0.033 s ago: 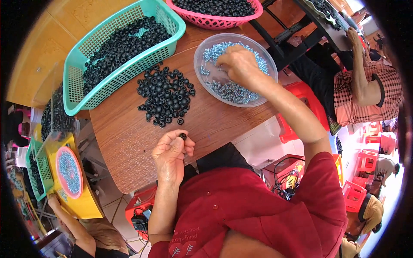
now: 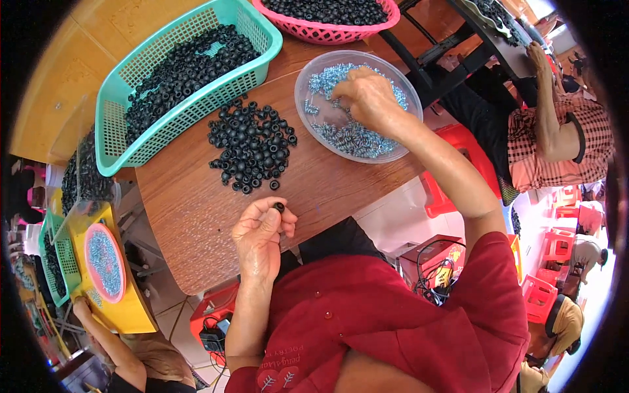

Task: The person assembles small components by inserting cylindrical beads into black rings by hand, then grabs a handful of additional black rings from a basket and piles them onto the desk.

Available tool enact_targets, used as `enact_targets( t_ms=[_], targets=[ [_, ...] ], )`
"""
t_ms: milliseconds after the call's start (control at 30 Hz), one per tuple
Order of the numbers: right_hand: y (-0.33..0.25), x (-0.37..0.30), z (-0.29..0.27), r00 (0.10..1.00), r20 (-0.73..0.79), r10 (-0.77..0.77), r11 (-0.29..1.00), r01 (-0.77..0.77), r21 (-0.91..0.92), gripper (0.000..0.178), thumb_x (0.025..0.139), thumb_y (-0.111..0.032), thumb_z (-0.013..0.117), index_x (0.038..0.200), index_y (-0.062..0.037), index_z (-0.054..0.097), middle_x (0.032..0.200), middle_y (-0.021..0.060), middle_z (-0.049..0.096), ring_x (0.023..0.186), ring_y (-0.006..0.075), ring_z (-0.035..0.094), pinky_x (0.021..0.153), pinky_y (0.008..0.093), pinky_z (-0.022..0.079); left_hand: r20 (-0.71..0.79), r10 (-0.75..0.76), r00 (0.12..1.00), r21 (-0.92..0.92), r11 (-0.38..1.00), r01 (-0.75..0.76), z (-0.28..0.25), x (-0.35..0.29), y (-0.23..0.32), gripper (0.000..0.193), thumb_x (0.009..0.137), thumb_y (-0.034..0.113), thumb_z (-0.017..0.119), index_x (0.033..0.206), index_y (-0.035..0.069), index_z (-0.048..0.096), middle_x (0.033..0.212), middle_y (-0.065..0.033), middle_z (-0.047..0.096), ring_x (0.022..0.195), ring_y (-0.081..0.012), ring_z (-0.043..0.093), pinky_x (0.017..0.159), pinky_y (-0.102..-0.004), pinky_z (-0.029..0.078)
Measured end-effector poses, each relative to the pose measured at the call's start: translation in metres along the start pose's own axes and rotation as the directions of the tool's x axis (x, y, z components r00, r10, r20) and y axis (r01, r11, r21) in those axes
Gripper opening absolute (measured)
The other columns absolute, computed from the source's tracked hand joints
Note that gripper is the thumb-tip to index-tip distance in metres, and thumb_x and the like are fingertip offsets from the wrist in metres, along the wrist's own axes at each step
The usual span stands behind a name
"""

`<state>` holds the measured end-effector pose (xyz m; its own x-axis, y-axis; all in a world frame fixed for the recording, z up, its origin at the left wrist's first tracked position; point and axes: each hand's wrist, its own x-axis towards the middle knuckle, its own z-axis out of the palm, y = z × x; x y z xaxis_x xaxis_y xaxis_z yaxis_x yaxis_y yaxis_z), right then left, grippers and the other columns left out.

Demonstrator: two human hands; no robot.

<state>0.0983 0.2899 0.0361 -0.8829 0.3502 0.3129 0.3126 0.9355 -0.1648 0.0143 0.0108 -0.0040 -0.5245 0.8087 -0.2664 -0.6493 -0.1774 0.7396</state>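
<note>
My left hand [image 2: 260, 229], just off the table's near edge, pinches a small black hollow plastic piece [image 2: 279, 207] between thumb and fingers, its round opening facing up. My right hand [image 2: 365, 95] reaches into a round, clear plastic tub [image 2: 303, 120] of small shiny metal springs [image 2: 367, 141]. Its fingers are bent together and point down at the springs; what is between the tips, if anything, is hidden. A loose pile of similar black pieces [image 2: 252, 144] lies on the brown wooden table [image 2: 196, 223], left of the tub.
A turquoise basket [image 2: 190, 108] and a pink basket [image 2: 327, 29], both full of black pieces, stand at the back. At left, another person's arm [image 2: 111, 334] is beside a yellow table [image 2: 134, 301] with a pink tray of springs [image 2: 105, 265]. Red stools [image 2: 540, 298] and people are at right.
My right hand has shifted very slightly to the right inside the tub. My left hand and the black piece in it look unmoved.
</note>
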Motion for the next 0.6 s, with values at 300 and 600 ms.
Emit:
enact_targets(
  t_ms=[300, 600],
  targets=[
    [-0.002, 0.002, 0.02, 0.991, 0.048, -0.122, 0.982, 0.128, -0.141, 0.008, 0.066, -0.007, 0.064, 0.073, -0.0058, 0.067, 0.078, 0.0159, 0.059, 0.081, 0.0323, 0.056, 0.072, 0.0422, 0.046, 0.012, 0.001, 1.0, 0.008, 1.0, -0.001, 0.001, 0.001, -0.002, 0.023, 0.087, 0.012, 0.062, 0.101, -0.005, 0.057, 0.079, -0.0127, 0.063, 0.067, -0.0173, 0.058, 0.061, -0.029, 0.046],
    [-0.004, -0.003, 0.03, 0.983, 0.007, -0.185, 0.973, 0.184, -0.136, 0.007, 0.065, -0.002, 0.065, 0.071, -0.0064, 0.063, 0.075, 0.0106, 0.056, 0.079, 0.0286, 0.054, 0.067, 0.0394, 0.044, 0.007, 0.018, 1.0, 0.02, 1.0, -0.019, 0.001, 0.001, -0.002, 0.021, 0.088, 0.01, 0.061, 0.101, -0.005, 0.059, 0.081, -0.0135, 0.064, 0.067, -0.0159, 0.057, 0.061, -0.0267, 0.046]
  ],
)
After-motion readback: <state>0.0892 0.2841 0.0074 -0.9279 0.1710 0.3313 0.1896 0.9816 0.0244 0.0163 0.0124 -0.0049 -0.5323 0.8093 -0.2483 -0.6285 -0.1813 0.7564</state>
